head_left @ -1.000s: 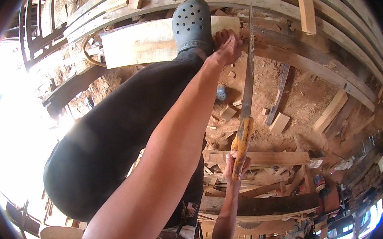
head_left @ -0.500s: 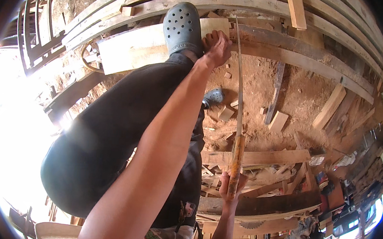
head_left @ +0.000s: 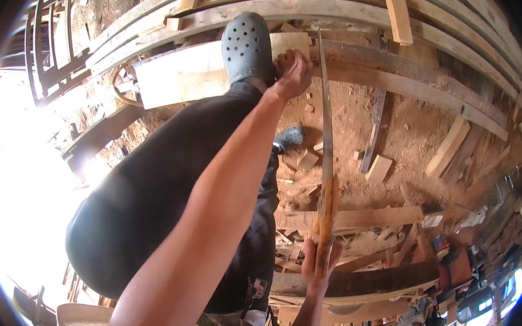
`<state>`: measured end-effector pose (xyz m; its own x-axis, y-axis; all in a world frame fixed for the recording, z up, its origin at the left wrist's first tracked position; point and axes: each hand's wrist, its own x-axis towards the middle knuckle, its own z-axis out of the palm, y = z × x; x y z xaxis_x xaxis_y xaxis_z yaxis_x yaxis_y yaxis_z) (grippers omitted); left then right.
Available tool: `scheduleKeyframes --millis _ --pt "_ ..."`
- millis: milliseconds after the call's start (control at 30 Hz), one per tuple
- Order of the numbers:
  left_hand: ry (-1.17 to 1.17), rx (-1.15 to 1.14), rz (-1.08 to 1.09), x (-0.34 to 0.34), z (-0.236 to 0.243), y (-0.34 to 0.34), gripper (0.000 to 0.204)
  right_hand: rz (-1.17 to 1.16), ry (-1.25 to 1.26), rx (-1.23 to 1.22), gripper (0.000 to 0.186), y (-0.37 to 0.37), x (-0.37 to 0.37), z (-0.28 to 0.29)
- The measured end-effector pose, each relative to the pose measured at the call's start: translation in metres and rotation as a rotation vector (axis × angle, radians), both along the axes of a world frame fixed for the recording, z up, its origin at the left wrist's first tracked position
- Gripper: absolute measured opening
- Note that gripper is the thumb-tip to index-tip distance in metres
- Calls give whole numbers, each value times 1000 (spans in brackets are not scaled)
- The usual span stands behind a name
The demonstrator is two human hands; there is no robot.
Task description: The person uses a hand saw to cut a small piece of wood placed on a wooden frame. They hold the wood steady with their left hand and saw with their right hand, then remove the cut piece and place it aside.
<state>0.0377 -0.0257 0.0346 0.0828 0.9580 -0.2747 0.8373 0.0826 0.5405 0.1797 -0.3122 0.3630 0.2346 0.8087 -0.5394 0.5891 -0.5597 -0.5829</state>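
Note:
My left hand (head_left: 292, 71) is pressed on the right end of a pale wooden board (head_left: 180, 69), fingers curled over it. A grey clog (head_left: 248, 47) on my foot rests on the same board, just left of that hand. In my right hand (head_left: 321, 261), nearer my body, is the worn orange-brown handle of a handsaw (head_left: 324, 222). Its long narrow blade points away from me, seen nearly edge-on, with the tip just right of the board's end. Whether the teeth touch the wood cannot be made out.
Long timber beams (head_left: 356, 15) curve across the far side. A dark-edged beam (head_left: 412, 76) continues right of the board. Offcuts (head_left: 380, 169) lie on the sawdust-covered ground, near my other clog (head_left: 291, 136). More planks (head_left: 354, 217) and a toothed circular blade (head_left: 344, 308) are at lower right.
The saw handle has turned slightly, showing more of its side, and my right hand has shifted a little to the right. My left hand and foot keep their places on the board.

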Motion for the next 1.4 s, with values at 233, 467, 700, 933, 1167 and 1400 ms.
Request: scheduleKeyframes --millis 233,467,700,933,1167,1400 --pt "-48 81 23 -1 -6 -2 23 563 -372 249 30 47 -3 26" --pt "-78 0 17 -3 -3 0 27 -9 42 116 17 69 -7 29" --pt "-97 -45 25 -1 -6 0 25 595 -335 246 18 54 4 22" --pt "-54 -35 8 -1 -1 -2 26 331 -136 24 20 60 0 13" --pt "-18 13 -44 -1 -3 -12 35 293 -115 -21 18 61 -9 -1" --pt "-149 -14 -3 -6 1 -3 27 67 35 138 11 75 -9 -3"
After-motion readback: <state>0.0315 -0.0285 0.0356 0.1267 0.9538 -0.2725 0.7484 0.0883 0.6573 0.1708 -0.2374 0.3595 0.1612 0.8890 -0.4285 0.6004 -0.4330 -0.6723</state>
